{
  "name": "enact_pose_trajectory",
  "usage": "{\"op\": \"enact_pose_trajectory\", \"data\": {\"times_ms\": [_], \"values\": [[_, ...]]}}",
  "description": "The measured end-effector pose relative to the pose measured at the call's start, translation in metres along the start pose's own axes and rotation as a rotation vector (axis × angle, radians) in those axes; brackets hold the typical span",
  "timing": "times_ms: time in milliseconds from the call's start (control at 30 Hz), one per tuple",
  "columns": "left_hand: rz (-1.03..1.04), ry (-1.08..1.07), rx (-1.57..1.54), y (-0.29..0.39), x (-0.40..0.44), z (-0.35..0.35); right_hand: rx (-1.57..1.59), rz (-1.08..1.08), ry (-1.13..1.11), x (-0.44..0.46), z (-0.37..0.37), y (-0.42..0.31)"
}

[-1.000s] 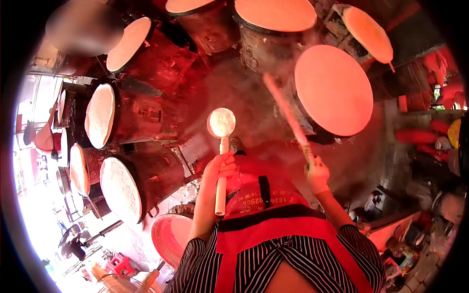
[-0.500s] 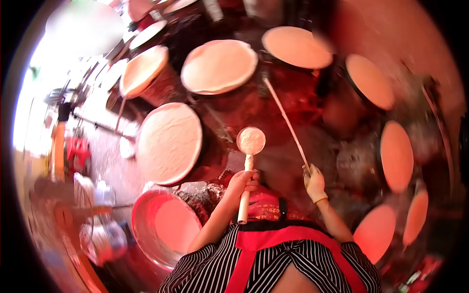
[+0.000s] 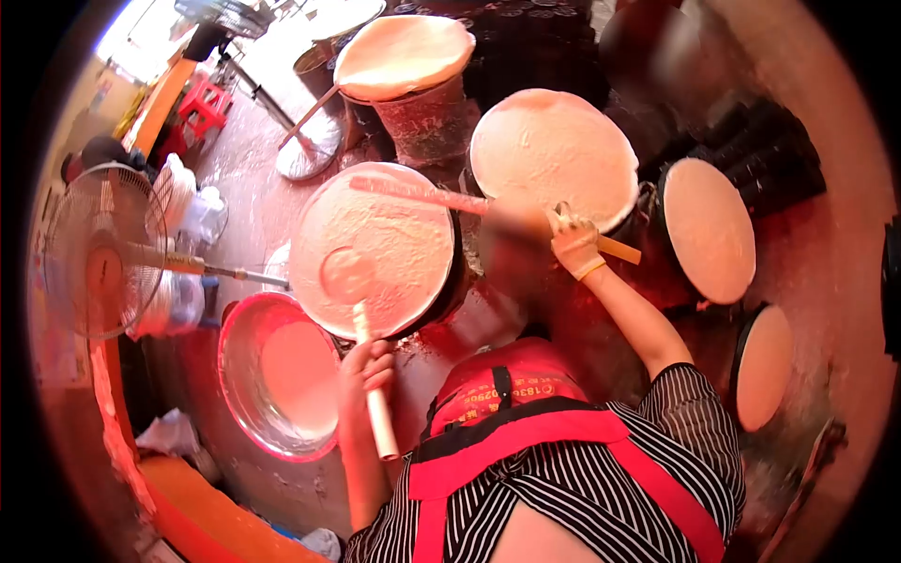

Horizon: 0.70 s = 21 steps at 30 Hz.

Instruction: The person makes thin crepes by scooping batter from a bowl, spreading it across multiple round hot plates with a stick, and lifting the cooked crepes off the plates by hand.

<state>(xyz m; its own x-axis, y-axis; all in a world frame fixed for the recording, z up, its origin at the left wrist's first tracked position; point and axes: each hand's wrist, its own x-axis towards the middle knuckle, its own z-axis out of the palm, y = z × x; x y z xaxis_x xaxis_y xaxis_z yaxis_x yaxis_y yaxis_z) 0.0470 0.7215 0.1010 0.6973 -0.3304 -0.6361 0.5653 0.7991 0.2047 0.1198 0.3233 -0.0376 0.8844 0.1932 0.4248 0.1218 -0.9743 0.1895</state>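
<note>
My left hand (image 3: pixel 368 364) is closed around the pale handle of a ladle (image 3: pixel 381 422). The round bowl of the ladle lies over the near-left sheet of pale batter (image 3: pixel 399 244), which spreads across a round griddle; whether it touches the batter is unclear. Wearing a light glove, my right hand (image 3: pixel 577 246) grips a long flat wooden spreader (image 3: pixel 422 193). The spreader points left, its far end over that same sheet. Just behind my right hand lies another batter-covered round (image 3: pixel 554 150).
A pink-rimmed basin (image 3: pixel 225 361) of batter stands at lower left. More coated rounds are at the back (image 3: pixel 404 56) and right (image 3: pixel 709 230). A standing fan (image 3: pixel 105 253) reaches in from the left. A red stool (image 3: pixel 204 105) sits farther back.
The view has turned left. The ladle, earlier raised and full of batter, is now over the near-left round. The spreader has swung from pointing forward to pointing left.
</note>
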Motion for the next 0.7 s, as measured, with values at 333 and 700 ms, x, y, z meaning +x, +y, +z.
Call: {"op": "enact_pose_trajectory", "data": {"times_ms": [333, 700], "values": [[0.259, -0.017, -0.544, -0.015, -0.014, 0.018, 0.042, -0.17, -0.241, 0.195, -0.096, 0.09], [0.392, 0.015, -0.637, 0.001, -0.011, -0.006, 0.959, 0.066, -0.325, 0.527, -0.156, 0.09]]}}
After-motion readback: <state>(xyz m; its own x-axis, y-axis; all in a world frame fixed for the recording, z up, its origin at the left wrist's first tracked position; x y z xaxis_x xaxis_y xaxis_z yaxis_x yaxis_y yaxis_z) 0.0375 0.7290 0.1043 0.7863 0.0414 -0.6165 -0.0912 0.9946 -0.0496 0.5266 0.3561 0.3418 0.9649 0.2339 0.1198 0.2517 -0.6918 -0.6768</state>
